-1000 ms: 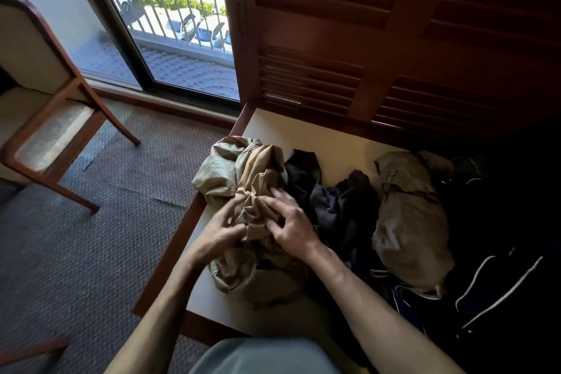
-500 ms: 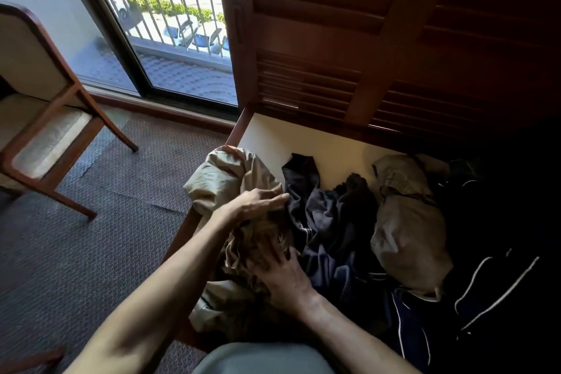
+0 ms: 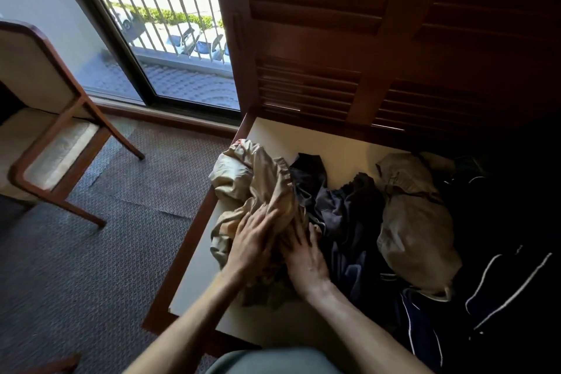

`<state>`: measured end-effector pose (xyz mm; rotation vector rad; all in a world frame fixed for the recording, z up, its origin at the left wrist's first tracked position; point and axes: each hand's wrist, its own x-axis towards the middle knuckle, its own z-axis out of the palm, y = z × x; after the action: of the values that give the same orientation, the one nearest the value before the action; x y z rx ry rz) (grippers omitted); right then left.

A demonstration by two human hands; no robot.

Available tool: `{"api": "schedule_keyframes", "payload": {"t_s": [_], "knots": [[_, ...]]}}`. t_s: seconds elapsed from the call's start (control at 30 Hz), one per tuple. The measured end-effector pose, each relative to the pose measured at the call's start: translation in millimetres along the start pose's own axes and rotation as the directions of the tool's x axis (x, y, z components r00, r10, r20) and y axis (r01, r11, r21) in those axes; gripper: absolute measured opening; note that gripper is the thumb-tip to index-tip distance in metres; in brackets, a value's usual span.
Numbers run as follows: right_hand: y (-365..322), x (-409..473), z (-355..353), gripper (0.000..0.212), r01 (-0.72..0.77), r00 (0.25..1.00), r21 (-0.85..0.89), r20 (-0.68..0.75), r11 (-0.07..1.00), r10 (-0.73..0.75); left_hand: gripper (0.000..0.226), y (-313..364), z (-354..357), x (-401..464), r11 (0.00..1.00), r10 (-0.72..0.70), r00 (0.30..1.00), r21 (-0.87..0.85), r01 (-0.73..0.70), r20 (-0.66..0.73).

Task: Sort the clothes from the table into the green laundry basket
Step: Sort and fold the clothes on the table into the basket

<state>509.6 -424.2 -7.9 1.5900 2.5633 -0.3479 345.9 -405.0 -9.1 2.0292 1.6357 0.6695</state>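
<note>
Cluttering the table point(image 3: 273, 319), clothes are lying jumbled. Both hands, left point(image 3: 253, 241) and right point(image 3: 305, 258), are bunching the tan garment point(image 3: 258, 182), fingers closing on cloth. Snagged dark clothes point(image 3: 343, 215) could be dragging off.

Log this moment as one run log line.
stage: gathering | left hand: on tan garment | right hand: on same garment | table: dark clothes remain | basket: not visible

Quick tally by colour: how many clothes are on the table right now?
Tan: 2, the bundle under both hands and the bundle further right.
Dark navy: 1 visible pile between them; separate pieces cannot be told.
Dark with white stripes: 1, at the right edge.
Total: at least 4.
</note>
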Motion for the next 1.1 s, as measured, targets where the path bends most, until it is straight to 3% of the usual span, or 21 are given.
{"api": "schedule_keyframes", "payload": {"t_s": [0.07,0.13,0.2,0.27,0.37,0.43,0.5,0.57,0.63,0.67,0.73,0.87,0.93,1.03,1.1], "knots": [[7,-12,-8,0.059,0.076,0.997,0.182,-0.041,0.980,-0.070,0.060,-16,20,-32,0.993,-0.009,0.999,0.122,0.003,0.044],[13,-24,-30,0.046,-0.017,0.999,0.519,-0.020,0.854,0.032,0.068,-17,29,-51,0.985,-0.013,0.999,0.170,0.004,0.052],[22,-26,-40,0.051,-0.053,0.975,0.667,-0.128,0.743,0.184,0.073,-8,34,-58,0.978,-0.005,0.999,0.211,-0.003,0.036],[26,-24,-40,0.074,-0.091,0.992,0.654,-0.006,0.751,0.125,0.070,-7,34,-57,0.977,0.045,0.999,0.207,-0.046,0.011],[27,-25,-23,0.104,-0.109,0.968,0.408,0.251,0.907,0.003,0.060,-2,22,-51,0.997,0.032,0.999,0.071,-0.031,-0.008],[25,-28,-10,0.106,-0.107,0.973,0.314,0.226,0.943,0.035,0.049,10,0,-34,0.971,-0.149,0.989,-0.184,0.150,0.023],[23,-34,0,0.100,-0.097,0.987,0.315,0.151,0.944,0.051,0.037,17,-22,-4,0.922,-0.274,0.961,-0.278,0.269,0.021],[24,-38,7,0.095,-0.064,0.996,0.336,0.084,0.940,0.037,0.034,13,-35,25,0.974,-0.222,0.974,-0.041,0.224,0.031],[27,-37,13,0.090,-0.049,0.998,0.356,0.060,0.933,0.030,0.050,9,-28,43,0.947,-0.184,0.953,0.301,0.108,0.238],[28,-37,12,0.086,-0.056,0.997,0.369,0.066,0.928,0.034,0.060,9,-20,47,0.933,-0.219,0.910,0.350,0.089,0.353],[36,-39,1,0.080,-0.073,0.997,0.405,0.050,0.911,0.057,0.065,14,-4,47,0.935,-0.313,0.834,0.300,0.188,0.454],[80,-64,-10,0.102,-0.181,0.924,0.481,-0.217,0.858,0.316,0.064,25,7,36,0.945,-0.272,0.870,0.285,0.160,0.412],[101,-74,-5,0.109,-0.227,0.935,0.430,-0.156,0.874,0.319,0.066,33,7,25,0.957,-0.244,0.887,0.247,0.154,0.392],[116,-66,8,0.115,-0.220,0.954,0.506,-0.064,0.834,0.291,0.099,40,14,9,0.958,-0.230,0.894,0.251,0.139,0.385],[120,-54,12,0.109,-0.219,0.953,0.553,-0.056,0.804,0.298,0.109,37,21,1,0.948,-0.197,0.918,0.307,0.088,0.344]]}}
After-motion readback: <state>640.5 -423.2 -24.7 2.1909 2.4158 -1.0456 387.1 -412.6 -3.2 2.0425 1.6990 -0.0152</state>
